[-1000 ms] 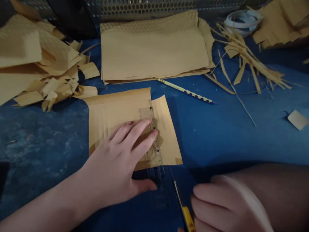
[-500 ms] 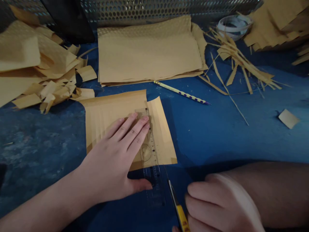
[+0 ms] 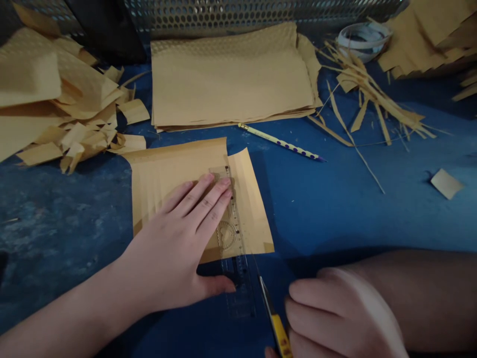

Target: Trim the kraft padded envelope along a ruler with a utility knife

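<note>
My left hand lies flat, fingers stretched, pressing a clear plastic ruler onto a piece of brown paper. The ruler runs lengthwise over the paper, and its near end sticks out past the paper's front edge. The paper has a notch at its top edge, right of the ruler's far end. My right hand is closed around a yellow-handled utility knife at the lower right. The knife's thin blade points up to the paper's near edge, just right of the ruler; whether it touches cannot be made out.
A stack of brown paper lies at the back, with a pencil in front. Paper scraps heap at the left. Thin paper strips and a tape roll are at the back right. One small scrap lies far right.
Almost nothing differs. Both hands, the ruler, the paper and the knife keep their places; the view has shifted very slightly.
</note>
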`<state>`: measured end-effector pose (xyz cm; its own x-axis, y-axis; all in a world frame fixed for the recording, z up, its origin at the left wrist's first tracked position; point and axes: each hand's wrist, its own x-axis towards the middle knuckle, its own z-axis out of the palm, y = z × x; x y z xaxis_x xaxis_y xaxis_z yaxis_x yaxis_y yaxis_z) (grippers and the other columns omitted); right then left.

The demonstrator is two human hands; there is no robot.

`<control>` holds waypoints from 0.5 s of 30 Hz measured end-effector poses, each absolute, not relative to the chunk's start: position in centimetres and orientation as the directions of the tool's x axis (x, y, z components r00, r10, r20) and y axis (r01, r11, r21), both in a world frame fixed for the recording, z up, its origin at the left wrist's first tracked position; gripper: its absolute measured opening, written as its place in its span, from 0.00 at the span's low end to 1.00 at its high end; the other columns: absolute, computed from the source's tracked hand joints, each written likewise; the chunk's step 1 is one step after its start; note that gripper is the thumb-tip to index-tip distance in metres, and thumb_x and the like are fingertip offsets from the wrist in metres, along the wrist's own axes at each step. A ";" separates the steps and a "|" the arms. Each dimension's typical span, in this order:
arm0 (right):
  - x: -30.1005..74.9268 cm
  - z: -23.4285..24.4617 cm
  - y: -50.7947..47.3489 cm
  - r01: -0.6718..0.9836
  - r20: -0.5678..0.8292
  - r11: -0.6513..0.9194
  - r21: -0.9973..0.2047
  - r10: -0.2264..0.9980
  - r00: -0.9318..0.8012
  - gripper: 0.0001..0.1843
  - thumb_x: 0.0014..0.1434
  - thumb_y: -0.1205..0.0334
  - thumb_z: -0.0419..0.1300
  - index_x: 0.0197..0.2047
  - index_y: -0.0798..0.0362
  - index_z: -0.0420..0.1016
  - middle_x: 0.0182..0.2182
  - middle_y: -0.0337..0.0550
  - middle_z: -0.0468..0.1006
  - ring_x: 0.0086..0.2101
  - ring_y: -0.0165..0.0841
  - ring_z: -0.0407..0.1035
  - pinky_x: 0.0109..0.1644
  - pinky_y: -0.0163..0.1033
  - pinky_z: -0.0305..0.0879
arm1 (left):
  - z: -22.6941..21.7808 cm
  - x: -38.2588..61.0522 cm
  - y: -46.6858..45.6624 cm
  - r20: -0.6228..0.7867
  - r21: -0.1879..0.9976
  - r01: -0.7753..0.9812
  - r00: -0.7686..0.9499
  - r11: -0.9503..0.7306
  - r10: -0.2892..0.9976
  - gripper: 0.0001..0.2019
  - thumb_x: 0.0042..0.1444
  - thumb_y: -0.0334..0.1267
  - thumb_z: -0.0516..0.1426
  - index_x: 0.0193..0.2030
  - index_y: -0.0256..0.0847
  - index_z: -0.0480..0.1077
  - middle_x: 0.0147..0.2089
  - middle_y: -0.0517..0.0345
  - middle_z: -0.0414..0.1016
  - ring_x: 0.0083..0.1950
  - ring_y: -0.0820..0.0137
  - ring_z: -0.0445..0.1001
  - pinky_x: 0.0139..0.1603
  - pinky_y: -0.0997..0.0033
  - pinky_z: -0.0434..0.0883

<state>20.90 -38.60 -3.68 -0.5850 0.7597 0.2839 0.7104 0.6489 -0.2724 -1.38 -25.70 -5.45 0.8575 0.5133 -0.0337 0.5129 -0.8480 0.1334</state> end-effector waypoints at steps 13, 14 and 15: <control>21.6 -3.3 -37.7 0.709 0.254 0.608 -0.357 0.794 -0.553 0.19 0.53 0.68 0.67 0.19 0.49 0.63 0.17 0.33 0.58 0.21 0.31 0.54 0.24 0.41 0.58 | -5.4 -1.4 -25.6 -0.021 0.135 0.504 0.862 -0.853 0.506 0.59 0.56 0.75 0.50 0.78 0.25 0.43 0.81 0.41 0.43 0.80 0.45 0.46 0.80 0.47 0.46; 21.7 -3.3 -37.6 0.706 0.257 0.608 -0.363 0.794 -0.551 0.19 0.53 0.69 0.67 0.19 0.49 0.63 0.17 0.33 0.58 0.21 0.30 0.54 0.24 0.41 0.58 | -5.4 -1.4 -25.6 -0.017 0.137 0.502 0.863 -0.854 0.505 0.59 0.56 0.75 0.50 0.78 0.25 0.44 0.81 0.41 0.44 0.80 0.45 0.46 0.80 0.47 0.47; 21.8 -3.3 -37.5 0.703 0.260 0.610 -0.366 0.793 -0.552 0.18 0.53 0.69 0.67 0.19 0.49 0.63 0.17 0.33 0.59 0.21 0.30 0.54 0.24 0.41 0.58 | -5.4 -1.4 -25.6 -0.016 0.139 0.504 0.862 -0.853 0.507 0.59 0.56 0.75 0.50 0.78 0.25 0.44 0.81 0.41 0.44 0.80 0.45 0.46 0.80 0.47 0.47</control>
<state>21.78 -37.48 -3.34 -0.5517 0.7926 0.2599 0.7035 0.6095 -0.3656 -1.36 -25.63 -5.41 0.8620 0.5066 -0.0160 0.5036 -0.8526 0.1394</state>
